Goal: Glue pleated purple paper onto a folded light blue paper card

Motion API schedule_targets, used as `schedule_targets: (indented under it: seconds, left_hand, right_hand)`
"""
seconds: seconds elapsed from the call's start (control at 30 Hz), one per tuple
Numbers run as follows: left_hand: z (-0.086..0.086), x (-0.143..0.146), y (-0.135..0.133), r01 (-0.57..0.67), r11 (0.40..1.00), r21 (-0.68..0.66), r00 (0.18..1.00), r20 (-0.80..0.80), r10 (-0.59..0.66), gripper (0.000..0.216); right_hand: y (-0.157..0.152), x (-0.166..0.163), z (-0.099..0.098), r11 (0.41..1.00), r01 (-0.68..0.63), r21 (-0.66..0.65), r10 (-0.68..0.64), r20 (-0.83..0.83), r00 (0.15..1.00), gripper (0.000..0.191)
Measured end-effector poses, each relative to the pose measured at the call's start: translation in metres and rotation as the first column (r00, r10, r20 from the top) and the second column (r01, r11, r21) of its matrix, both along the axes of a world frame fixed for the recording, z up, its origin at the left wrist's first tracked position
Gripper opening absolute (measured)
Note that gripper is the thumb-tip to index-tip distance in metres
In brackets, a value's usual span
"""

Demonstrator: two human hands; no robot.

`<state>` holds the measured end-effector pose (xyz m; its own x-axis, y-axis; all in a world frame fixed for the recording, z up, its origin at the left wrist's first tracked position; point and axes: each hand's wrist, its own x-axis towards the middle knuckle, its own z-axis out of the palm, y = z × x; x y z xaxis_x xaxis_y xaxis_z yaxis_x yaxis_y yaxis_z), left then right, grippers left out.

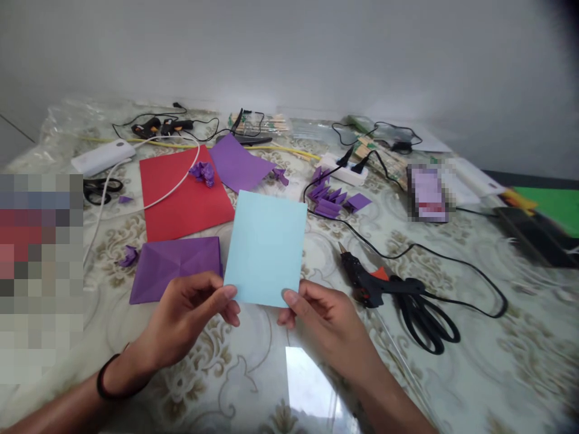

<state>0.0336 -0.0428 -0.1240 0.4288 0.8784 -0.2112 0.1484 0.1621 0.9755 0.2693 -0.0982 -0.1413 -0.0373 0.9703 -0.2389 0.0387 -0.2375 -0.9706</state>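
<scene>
A light blue sheet of paper (266, 247) is held up above the table by its near edge. My left hand (190, 316) pinches its lower left corner between thumb and fingers. My right hand (323, 316) pinches the lower right corner the same way. Just left of the blue sheet, a creased purple sheet (174, 265) lies flat on the table. A red sheet (183, 193) and another purple sheet (237, 163) lie farther back. A black band is on my left wrist.
A black glue gun (366, 280) and black scissors (425, 316) lie right of my right hand, with a cable looping away. Folded purple pieces (332, 199), a white power strip (346, 172), a second pair of scissors (99, 188) and cables crowd the back of the table (497, 361).
</scene>
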Motion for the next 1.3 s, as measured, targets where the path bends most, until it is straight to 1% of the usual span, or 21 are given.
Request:
schedule_targets:
  seconds: [0.13,0.23,0.33,0.37,0.4,0.43,0.47,0.5,0.53,0.57,0.63,0.7,0.77,0.83,0.9,0.97,1.03,1.1,1.17,1.23,1.3]
  left_hand:
    - [-0.002,-0.003,-0.001,0.044,0.997,-0.064,0.998,0.052,-0.041,0.038]
    - [-0.011,-0.008,0.000,-0.008,0.996,-0.092,0.996,0.085,0.016,0.040]
    - [-0.019,-0.013,0.000,-0.072,0.996,-0.053,0.993,0.090,0.076,0.036]
    - [-0.020,-0.014,0.000,-0.082,0.996,-0.026,0.993,0.081,0.084,0.033]
    - [-0.019,-0.014,-0.001,-0.088,0.996,0.005,0.994,0.065,0.088,0.032]
    - [-0.016,-0.013,-0.002,-0.093,0.995,0.039,0.995,0.038,0.092,0.032]
    - [-0.013,-0.012,-0.003,-0.100,0.992,0.081,0.995,0.003,0.100,0.032]
    - [-0.009,-0.009,-0.004,-0.106,0.986,0.131,0.993,-0.033,0.111,0.032]
    - [-0.005,-0.007,-0.006,-0.110,0.977,0.183,0.990,-0.064,0.124,0.032]
    - [-0.002,-0.005,-0.007,-0.113,0.966,0.231,0.987,-0.086,0.136,0.031]
    - [0.002,-0.001,-0.010,-0.108,0.944,0.312,0.986,-0.088,0.142,0.026]
    - [0.002,0.002,-0.012,-0.074,0.927,0.369,0.994,-0.046,0.098,0.019]
    - [0.001,0.003,-0.013,-0.025,0.915,0.402,1.000,0.008,0.024,0.015]
    - [0.000,0.004,-0.014,0.008,0.912,0.409,0.998,0.056,-0.034,0.016]
    - [-0.002,0.005,-0.016,0.034,0.913,0.406,0.995,0.072,-0.069,0.020]
    - [-0.004,0.005,-0.018,0.063,0.910,0.409,0.993,0.061,-0.096,0.022]
    - [-0.006,0.005,-0.019,0.079,0.906,0.416,0.993,0.045,-0.107,0.022]
    - [-0.008,0.005,-0.019,0.084,0.904,0.420,0.993,0.041,-0.111,0.021]
    - [-0.008,0.005,-0.019,0.091,0.901,0.424,0.992,0.041,-0.119,0.020]
    - [-0.004,0.005,-0.020,0.092,0.901,0.424,0.993,0.028,-0.115,0.020]
    - [0.004,0.003,-0.021,0.065,0.897,0.436,0.997,0.011,-0.078,0.021]
  right_hand:
    - [0.000,0.000,0.001,1.000,0.013,0.021,-0.013,-0.001,1.000,0.048]
    - [0.000,0.003,0.001,1.000,-0.018,0.010,0.018,-0.031,0.999,0.047]
    - [0.000,0.003,-0.002,0.997,-0.078,-0.026,0.077,-0.037,0.996,0.047]
    - [0.001,0.002,-0.003,0.998,-0.064,-0.023,0.064,-0.020,0.998,0.044]
    - [0.001,0.001,-0.006,1.000,-0.012,0.005,0.012,0.009,1.000,0.037]
    - [0.001,-0.001,-0.008,0.996,0.070,0.057,-0.073,0.047,0.996,0.028]
    - [0.001,-0.003,-0.011,0.977,0.166,0.134,-0.178,0.086,0.980,0.021]
    - [0.000,-0.005,-0.013,0.943,0.244,0.225,-0.275,0.119,0.954,0.020]
    - [-0.001,-0.007,-0.015,0.908,0.283,0.309,-0.340,0.147,0.929,0.022]
    - [-0.002,-0.009,-0.016,0.889,0.274,0.367,-0.355,0.173,0.919,0.022]
    - [-0.006,-0.012,-0.014,0.902,0.176,0.394,-0.273,0.205,0.940,0.020]
    - [-0.010,-0.015,-0.007,0.939,0.070,0.336,-0.132,0.166,0.977,0.029]
    - [-0.013,-0.019,0.001,0.965,-0.010,0.260,-0.003,0.052,0.999,0.043]
    - [-0.016,-0.023,0.007,0.976,-0.077,0.202,0.096,-0.088,0.991,0.060]
    - [-0.017,-0.028,0.010,0.980,-0.118,0.157,0.151,-0.213,0.965,0.070]
    - [-0.019,-0.034,0.010,0.987,-0.110,0.115,0.139,-0.290,0.947,0.068]
    - [-0.021,-0.040,0.011,0.995,-0.048,0.091,0.074,-0.315,0.946,0.060]
    - [-0.024,-0.045,0.013,0.997,0.000,0.076,0.026,-0.331,0.943,0.060]
    - [-0.027,-0.046,0.017,0.998,-0.016,0.054,0.034,-0.356,0.934,0.059]
    - [-0.029,-0.042,0.020,1.000,-0.007,0.016,0.011,-0.330,0.944,0.052]
    - [-0.030,-0.032,0.020,0.996,0.080,-0.042,-0.087,-0.230,0.969,0.043]
